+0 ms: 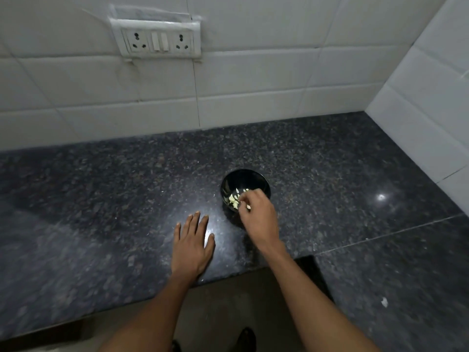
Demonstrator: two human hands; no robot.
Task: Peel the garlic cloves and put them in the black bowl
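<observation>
The left hand (193, 243) lies flat near the front edge of the dark speckled granite worktop (101, 199), fingers straight and spread. Just beyond, the right hand (256, 212) reaches over the round black bowl (243, 179), fingers curled, pinching a pale garlic clove (248, 206). Peeled garlic cloves (234, 199) lie inside the bowl.

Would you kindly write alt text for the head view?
A right hand reaches into a black bowl of peeled garlic cloves on a dark granite counter; the left hand rests flat beside it.
</observation>
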